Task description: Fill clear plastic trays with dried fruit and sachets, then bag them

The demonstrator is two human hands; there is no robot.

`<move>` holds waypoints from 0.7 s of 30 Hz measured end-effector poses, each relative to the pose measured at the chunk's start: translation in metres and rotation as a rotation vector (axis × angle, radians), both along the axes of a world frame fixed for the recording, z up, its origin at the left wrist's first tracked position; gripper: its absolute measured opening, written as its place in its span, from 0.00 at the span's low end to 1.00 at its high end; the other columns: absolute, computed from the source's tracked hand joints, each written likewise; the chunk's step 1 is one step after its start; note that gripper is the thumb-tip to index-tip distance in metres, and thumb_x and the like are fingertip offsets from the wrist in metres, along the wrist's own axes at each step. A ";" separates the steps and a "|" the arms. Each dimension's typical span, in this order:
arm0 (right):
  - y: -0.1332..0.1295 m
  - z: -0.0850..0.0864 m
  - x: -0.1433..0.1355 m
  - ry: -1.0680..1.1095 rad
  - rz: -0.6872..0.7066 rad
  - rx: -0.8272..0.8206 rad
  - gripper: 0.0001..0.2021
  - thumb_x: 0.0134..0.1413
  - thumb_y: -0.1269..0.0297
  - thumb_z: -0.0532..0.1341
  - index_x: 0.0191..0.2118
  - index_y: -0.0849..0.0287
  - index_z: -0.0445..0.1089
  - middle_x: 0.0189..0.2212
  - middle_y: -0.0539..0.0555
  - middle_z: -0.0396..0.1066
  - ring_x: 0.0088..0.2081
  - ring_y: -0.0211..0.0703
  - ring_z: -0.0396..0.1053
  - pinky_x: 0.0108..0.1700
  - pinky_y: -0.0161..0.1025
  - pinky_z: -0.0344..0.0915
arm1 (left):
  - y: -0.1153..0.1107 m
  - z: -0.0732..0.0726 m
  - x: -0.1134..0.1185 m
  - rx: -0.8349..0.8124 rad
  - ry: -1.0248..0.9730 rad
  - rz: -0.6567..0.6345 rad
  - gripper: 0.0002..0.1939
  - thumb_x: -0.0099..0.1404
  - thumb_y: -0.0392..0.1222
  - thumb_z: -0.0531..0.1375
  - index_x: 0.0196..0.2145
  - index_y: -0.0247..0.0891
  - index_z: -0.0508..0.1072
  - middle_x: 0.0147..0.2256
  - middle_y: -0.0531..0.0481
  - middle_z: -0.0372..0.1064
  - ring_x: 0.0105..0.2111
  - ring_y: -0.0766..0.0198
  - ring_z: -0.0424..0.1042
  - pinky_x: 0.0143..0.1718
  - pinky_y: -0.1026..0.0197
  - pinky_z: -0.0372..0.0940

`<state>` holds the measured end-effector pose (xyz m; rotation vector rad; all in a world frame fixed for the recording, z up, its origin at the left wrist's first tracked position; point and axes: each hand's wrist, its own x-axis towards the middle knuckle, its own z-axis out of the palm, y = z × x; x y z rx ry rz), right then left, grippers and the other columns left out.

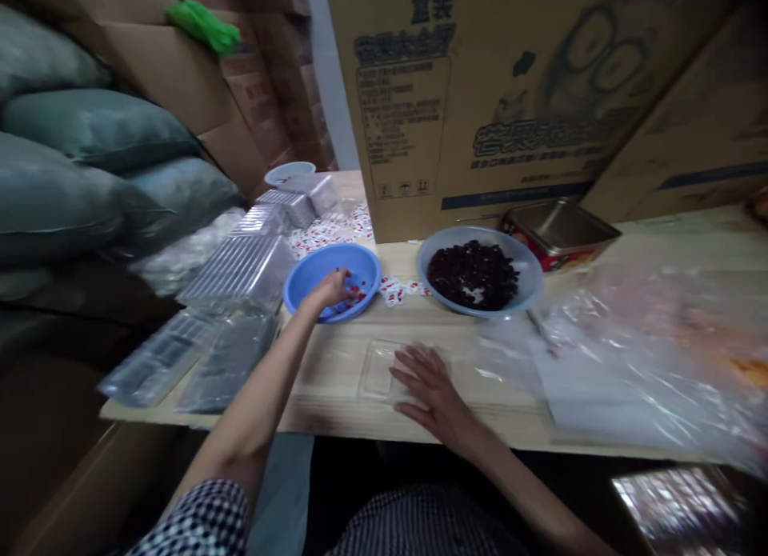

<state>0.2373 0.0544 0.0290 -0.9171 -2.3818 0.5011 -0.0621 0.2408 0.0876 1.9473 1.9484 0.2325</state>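
My left hand (334, 289) reaches into a blue plastic bowl (307, 272), its fingers bent together over small red and white pieces (358, 294). What sits between the fingertips is too small to make out. On the wooden table's front part lies a clear plastic tray (378, 370). Over its right side my right hand (433, 392) is spread open, slightly blurred, holding nothing visible. Beyond it stands a pale bowl (528, 288) full of dark pieces (471, 272), with a few white bits among them.
Stacked clear plastic trays (240, 272) line the table's left side. Small red-and-white packets (330, 230) lie scattered behind the blue bowl. A large cardboard box (468, 100) and an open tin (561, 228) stand at the back. Clear plastic bags (648, 356) cover the right.
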 end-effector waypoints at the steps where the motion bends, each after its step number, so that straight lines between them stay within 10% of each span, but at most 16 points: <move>1: 0.013 0.010 0.009 0.058 -0.047 0.030 0.22 0.65 0.58 0.60 0.62 0.51 0.65 0.64 0.57 0.63 0.68 0.52 0.53 0.69 0.62 0.46 | 0.014 -0.009 -0.002 -0.056 0.024 -0.013 0.26 0.49 0.42 0.70 0.46 0.32 0.71 0.47 0.37 0.72 0.44 0.52 0.72 0.44 0.58 0.65; 5: 0.089 0.041 0.065 0.180 -0.419 0.032 0.15 0.66 0.60 0.56 0.53 0.57 0.72 0.52 0.59 0.74 0.55 0.48 0.70 0.58 0.48 0.65 | 0.039 -0.040 0.010 -0.125 0.006 -0.102 0.18 0.48 0.35 0.67 0.40 0.36 0.75 0.39 0.45 0.75 0.36 0.58 0.72 0.38 0.63 0.64; 8: 0.155 0.044 0.098 -0.183 -0.645 -0.137 0.15 0.64 0.66 0.57 0.52 0.63 0.73 0.51 0.62 0.73 0.53 0.49 0.70 0.57 0.43 0.64 | 0.040 -0.051 0.018 -0.138 -0.017 -0.150 0.11 0.49 0.30 0.62 0.33 0.37 0.76 0.31 0.51 0.74 0.31 0.63 0.70 0.34 0.66 0.62; 13: 0.219 0.021 0.089 -0.340 -0.582 -0.252 0.16 0.46 0.76 0.67 0.44 0.62 0.77 0.45 0.60 0.76 0.48 0.49 0.72 0.51 0.38 0.65 | 0.036 -0.055 0.021 -0.126 -0.058 -0.189 0.06 0.49 0.30 0.60 0.25 0.37 0.75 0.23 0.54 0.71 0.26 0.65 0.67 0.31 0.66 0.60; 21: 0.233 0.004 0.096 -0.355 -0.498 -0.268 0.09 0.42 0.77 0.66 0.31 0.57 0.76 0.32 0.50 0.77 0.37 0.42 0.74 0.41 0.33 0.67 | 0.018 -0.022 0.000 -0.059 -0.201 -0.147 0.14 0.58 0.42 0.60 0.40 0.34 0.79 0.38 0.45 0.79 0.36 0.59 0.75 0.40 0.62 0.67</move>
